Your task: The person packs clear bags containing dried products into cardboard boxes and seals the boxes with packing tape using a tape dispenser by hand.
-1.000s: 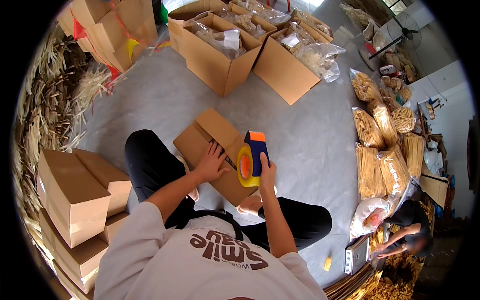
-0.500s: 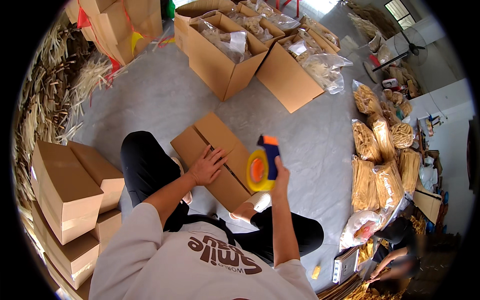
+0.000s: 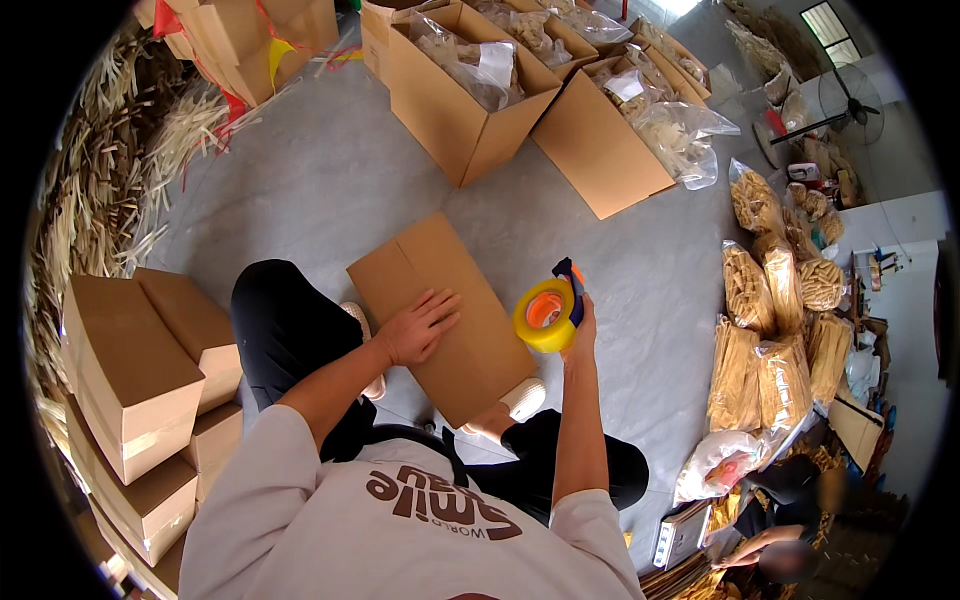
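Observation:
A brown cardboard box [image 3: 450,330] lies on the floor between my legs, a short seam showing near its far end. My left hand [image 3: 418,328] rests flat on top of it, fingers stretched out over the cardboard. To the right, my right hand [image 3: 582,330] grips a tape dispenser [image 3: 573,283] with a blue body, loaded with a wide yellow roll on an orange core. The dispenser is held up just right of the box, apart from it. The roll partly hides the handle, and my fingers are mostly behind it.
Folded-shut boxes [image 3: 130,360] are stacked at my left. Open cartons [image 3: 480,110] with plastic-bagged goods stand ahead. Bags of tan strips [image 3: 760,380] line the right, near a standing fan [image 3: 850,105]. Another person [image 3: 780,520] works at the lower right. Loose strips [image 3: 100,170] pile up far left.
The dark gap between the box's top flaps no longer shows. My right hand has moved slightly right with the tape dispenser, which has turned. The view has shifted a little.

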Motion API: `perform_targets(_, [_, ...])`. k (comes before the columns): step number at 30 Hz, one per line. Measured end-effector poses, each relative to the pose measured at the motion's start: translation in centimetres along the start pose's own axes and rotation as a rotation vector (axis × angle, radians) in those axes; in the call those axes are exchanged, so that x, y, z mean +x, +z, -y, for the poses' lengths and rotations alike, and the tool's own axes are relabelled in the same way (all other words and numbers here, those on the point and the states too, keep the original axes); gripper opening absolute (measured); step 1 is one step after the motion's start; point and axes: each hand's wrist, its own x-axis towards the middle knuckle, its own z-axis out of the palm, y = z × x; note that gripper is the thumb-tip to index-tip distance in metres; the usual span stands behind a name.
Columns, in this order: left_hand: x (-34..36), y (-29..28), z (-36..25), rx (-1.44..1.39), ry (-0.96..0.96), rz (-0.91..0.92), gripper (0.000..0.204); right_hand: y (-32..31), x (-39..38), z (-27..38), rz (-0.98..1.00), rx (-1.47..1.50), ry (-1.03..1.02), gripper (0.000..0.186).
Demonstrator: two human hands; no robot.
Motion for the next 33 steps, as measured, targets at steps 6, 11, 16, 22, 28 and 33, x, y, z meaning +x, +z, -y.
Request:
perform_targets(6, [0.1, -0.9, -0.6, 0.019, 0.006, 0.043, 0.053, 0.2, -1.7, 0.2, -0.097, -0.049, -0.007, 0.042])
perform_targets(11, [0.1, -1.2, -0.6, 0.046, 0.017, 0.025, 0.06, 0.0, -1.5, 0.1, -0.093, -0.04, -0.017, 0.037])
perform_targets(16, [0.2, -2.1, -1.2, 0.042, -0.054, 0.031, 0.059, -0.2, -2.1, 0.1, -0.098, -0.067, -0.036, 0.038])
perform_targets(22, [-0.2, -1.2, -0.5, 0.017, 0.004, 0.0, 0.06, -1.7, -3.6, 0.1, -0.085, -0.065, 0.029, 0.043])
perform_targets(28, [0.4, -0.5, -0.4, -0.04, 0.008, -0.015, 0.055, -1.5, -3.6, 0.2, -0.141, -0.072, -0.065, 0.043])
perform_targets(33, [0.3, 0.0, -0.2, -0.017, -0.004, 0.014, 0.054, 3.2, -6.5, -0.2, -0.15, -0.476, -0.233, 0.038])
